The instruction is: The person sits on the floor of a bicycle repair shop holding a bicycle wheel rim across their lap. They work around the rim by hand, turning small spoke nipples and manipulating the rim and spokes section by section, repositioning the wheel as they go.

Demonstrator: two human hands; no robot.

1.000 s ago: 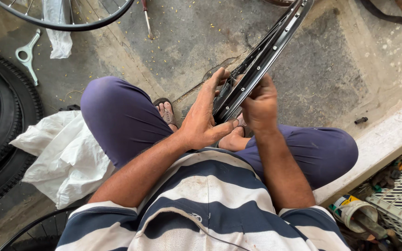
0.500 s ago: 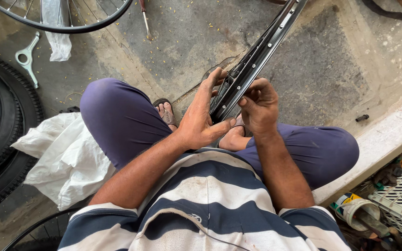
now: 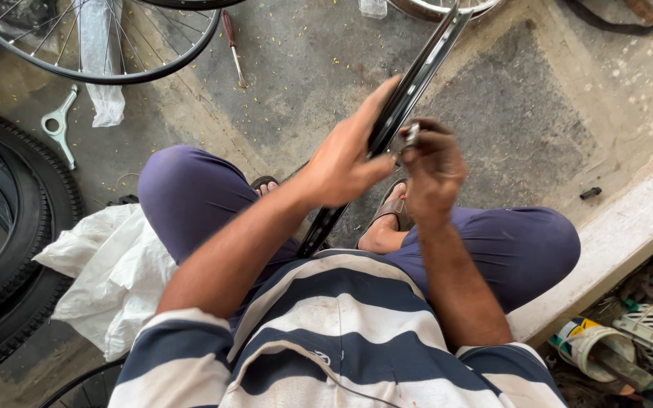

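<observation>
Here the black rim (image 3: 410,87) sits gripped between both hands, seemingly.

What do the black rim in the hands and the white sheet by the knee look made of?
Rim: likely painted or coated metal, from its glossy black, rigid, channelled strip. White sheet: probably woven plastic sacking or cloth, limp and crumpled; the weave is too small to tell.

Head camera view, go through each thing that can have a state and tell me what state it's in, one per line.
black wheel rim: bare, no tyre, tilted upright between the knees
left hand: gripping the rim
right hand: pinching a small metal part at the rim
tyres: lying flat
spoked wheel: lying flat
screwdriver: lying untouched
white bag: crumpled
</observation>
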